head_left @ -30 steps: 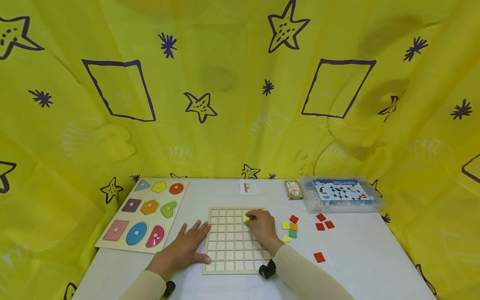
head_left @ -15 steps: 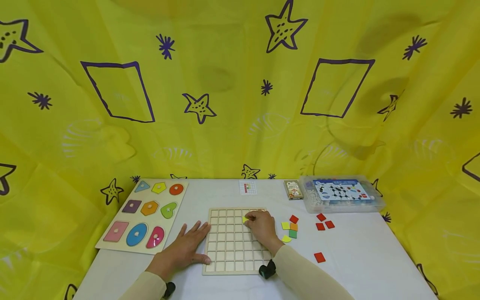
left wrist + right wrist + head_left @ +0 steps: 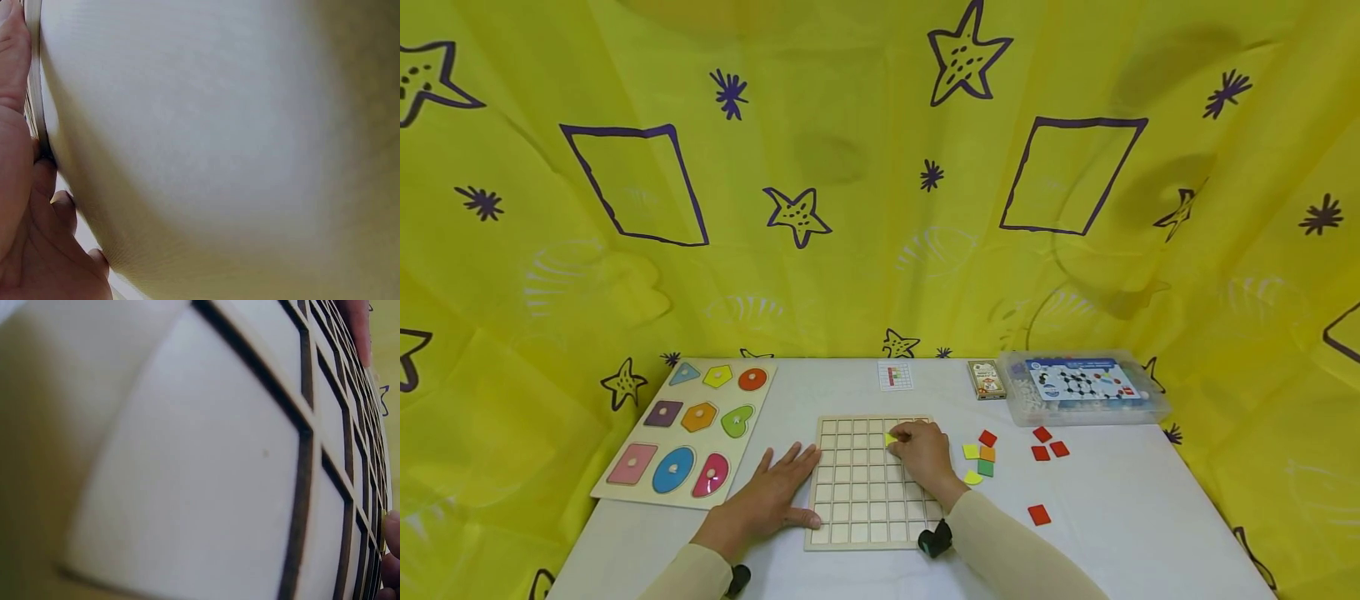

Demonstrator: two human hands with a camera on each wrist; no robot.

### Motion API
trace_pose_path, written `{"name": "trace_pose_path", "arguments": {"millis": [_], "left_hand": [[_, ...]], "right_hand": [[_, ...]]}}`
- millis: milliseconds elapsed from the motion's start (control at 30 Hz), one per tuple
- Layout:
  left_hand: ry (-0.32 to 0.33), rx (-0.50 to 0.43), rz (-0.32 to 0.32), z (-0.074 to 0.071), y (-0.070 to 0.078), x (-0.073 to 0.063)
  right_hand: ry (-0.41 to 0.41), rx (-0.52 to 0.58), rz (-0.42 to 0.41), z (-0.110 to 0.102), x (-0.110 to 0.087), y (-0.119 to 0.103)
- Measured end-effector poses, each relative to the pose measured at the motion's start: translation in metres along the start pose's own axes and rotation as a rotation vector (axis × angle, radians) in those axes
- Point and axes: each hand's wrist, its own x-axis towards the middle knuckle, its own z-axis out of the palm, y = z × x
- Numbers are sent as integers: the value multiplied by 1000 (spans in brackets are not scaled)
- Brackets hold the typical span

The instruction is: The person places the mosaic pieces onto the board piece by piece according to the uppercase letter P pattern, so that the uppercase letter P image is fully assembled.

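Note:
A wooden grid board (image 3: 859, 473) of square cells lies on the white table. My left hand (image 3: 771, 496) lies with spread fingers by its left side, fingertips and thumb touching the frame. Over the upper right cells, my right hand (image 3: 923, 454) pinches a small yellow tile (image 3: 891, 438) between thumb and fingers. That tile is partly hidden, so its full shape cannot be told. In the right wrist view, the fingertips (image 3: 392, 534) appear at the right edge beside a sliver of yellow. The left wrist view shows the left hand (image 3: 44, 250) against the board's side.
Right of the board lie loose red, yellow, orange and green tiles (image 3: 986, 467), plus several red tiles (image 3: 1041, 453). A shape puzzle (image 3: 688, 433) stands left. Behind are a pattern card (image 3: 896, 375), a small box (image 3: 987, 380) and a clear plastic case (image 3: 1086, 387).
Less of the yellow tile shows now, and it sits slightly lower against the board at the right fingertips. Both hands have otherwise stayed almost in place.

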Motion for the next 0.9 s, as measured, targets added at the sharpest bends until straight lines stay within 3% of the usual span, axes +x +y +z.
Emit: {"name": "trace_pose_path", "arguments": {"millis": [133,367,700,900], "left_hand": [[-2,5,-1,0,-1,0],[-4,6,12,2,-4,1],[4,3,18,1,-5,1],[7,-12,22,3,-6,1]], "right_hand": [[-9,41,9,-3,0,0],[-35,238,61,-12,-1,1],[-8,466,80,-26,-4,0],[-2,451,103,-47,-9,10]]}}
